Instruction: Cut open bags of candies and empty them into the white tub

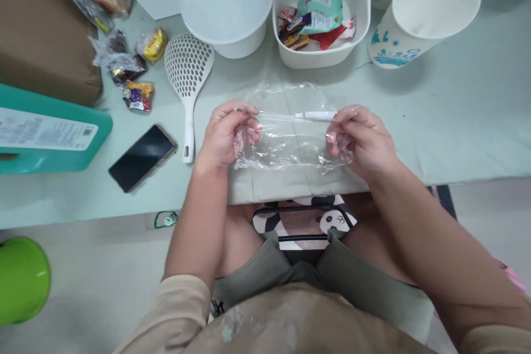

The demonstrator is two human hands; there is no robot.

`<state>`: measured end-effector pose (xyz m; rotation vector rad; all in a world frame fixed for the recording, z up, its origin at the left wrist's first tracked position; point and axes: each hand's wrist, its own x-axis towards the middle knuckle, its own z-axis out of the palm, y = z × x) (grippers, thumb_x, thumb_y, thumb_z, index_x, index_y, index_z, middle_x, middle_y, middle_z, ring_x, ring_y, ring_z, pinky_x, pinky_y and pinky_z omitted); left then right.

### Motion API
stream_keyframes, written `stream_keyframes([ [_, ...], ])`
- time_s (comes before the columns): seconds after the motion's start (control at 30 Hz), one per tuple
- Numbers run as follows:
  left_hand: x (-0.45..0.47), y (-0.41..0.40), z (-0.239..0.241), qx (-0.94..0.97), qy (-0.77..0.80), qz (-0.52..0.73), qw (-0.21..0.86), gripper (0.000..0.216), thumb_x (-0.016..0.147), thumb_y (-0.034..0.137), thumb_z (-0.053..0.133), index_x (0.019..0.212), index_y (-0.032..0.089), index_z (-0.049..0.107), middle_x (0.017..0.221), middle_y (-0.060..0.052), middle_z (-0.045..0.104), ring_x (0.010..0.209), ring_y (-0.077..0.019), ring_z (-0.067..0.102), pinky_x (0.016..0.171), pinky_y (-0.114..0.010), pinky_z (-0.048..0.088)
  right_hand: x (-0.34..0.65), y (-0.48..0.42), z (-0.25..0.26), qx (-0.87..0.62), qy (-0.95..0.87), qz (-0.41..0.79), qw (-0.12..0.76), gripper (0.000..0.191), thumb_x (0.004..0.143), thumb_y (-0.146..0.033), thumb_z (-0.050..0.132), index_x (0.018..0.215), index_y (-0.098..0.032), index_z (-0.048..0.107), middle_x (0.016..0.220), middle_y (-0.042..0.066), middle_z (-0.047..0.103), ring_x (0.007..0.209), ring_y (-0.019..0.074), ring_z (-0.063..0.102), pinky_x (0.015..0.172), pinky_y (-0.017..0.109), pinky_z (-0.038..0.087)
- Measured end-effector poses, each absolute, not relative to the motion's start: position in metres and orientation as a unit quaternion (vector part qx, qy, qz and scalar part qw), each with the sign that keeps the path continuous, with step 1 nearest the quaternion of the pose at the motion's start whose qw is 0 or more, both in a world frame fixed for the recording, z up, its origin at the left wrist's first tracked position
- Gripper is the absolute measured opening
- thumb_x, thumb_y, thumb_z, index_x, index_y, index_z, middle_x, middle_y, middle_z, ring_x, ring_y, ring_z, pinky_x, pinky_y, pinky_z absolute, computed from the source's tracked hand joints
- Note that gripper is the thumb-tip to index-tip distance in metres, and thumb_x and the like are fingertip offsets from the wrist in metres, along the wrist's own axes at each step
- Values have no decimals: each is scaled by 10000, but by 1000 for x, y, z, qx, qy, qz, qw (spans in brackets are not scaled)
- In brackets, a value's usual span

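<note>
A clear plastic bag is stretched between my two hands just above the front of the table. My left hand pinches its left side, thumb and fingers closed on the film. On the other side my right hand grips the right end in the same way. A taut, folded band of film runs between the thumbs. Near the right thumb a narrow white strip shows at the bag; what it is I cannot tell. The bag looks see-through, with the tablecloth showing behind it.
Left of my hands lie a white slotted skimmer, a phone and wrapped snacks. A lidded round tub, a white box of snack packets and paper cups stand behind. A teal container stands at left.
</note>
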<state>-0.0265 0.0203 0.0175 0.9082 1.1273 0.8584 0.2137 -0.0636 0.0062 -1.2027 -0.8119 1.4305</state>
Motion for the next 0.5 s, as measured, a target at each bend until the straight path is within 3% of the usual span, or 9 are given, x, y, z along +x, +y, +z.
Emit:
stream_keyframes([
  [0.1, -29, 23, 15, 391, 478, 380, 689, 151, 764, 207, 581, 637, 191, 661, 543, 6, 648, 461, -104, 623, 445, -198, 493, 218, -66, 2, -471, -396, 586, 527, 185, 807, -371, 749, 715, -216, 704, 702, 11, 687, 516, 123, 614, 484, 272, 479],
  [0.17, -30, 25, 11, 393, 476, 379, 690, 301, 833, 346, 570, 613, 177, 688, 575, -28, 673, 515, -118, 656, 504, -223, 536, 222, -69, -4, -445, -459, 565, 521, 339, 858, -539, 711, 776, -216, 775, 801, 48, 729, 598, 156, 663, 542, 310, 529],
  [0.23, -30, 26, 5, 415, 488, 388, 662, 447, 864, 493, 579, 580, 169, 698, 572, -46, 675, 531, -122, 654, 522, -230, 532, 224, -71, -9, -444, -507, 531, 514, 599, 929, -742, 519, 832, -230, 814, 859, 77, 750, 662, 184, 684, 591, 348, 554],
  [0.3, -30, 26, -1, 463, 499, 397, 616, 408, 817, 500, 693, 580, 168, 706, 581, -36, 680, 547, -109, 638, 533, -218, 510, 224, -71, -10, -477, -530, 482, 510, 728, 967, -793, 362, 765, -248, 800, 817, 87, 746, 696, 201, 688, 641, 373, 566],
  [0.4, -29, 23, -6, 530, 476, 387, 585, 166, 705, 312, 846, 716, 184, 741, 702, -5, 725, 652, -98, 658, 611, -202, 522, 219, -69, -3, -549, -556, 403, 476, 510, 978, -600, 543, 650, -253, 721, 748, 70, 721, 745, 208, 684, 734, 382, 570],
  [0.5, -28, 22, -7, 536, 439, 385, 609, 291, 638, 210, 870, 878, 226, 706, 959, 1, 739, 814, -129, 728, 675, -220, 566, 215, -67, 3, -614, -556, 366, 424, 99, 835, -330, 729, 790, -243, 719, 862, 45, 737, 733, 185, 653, 702, 353, 543],
])
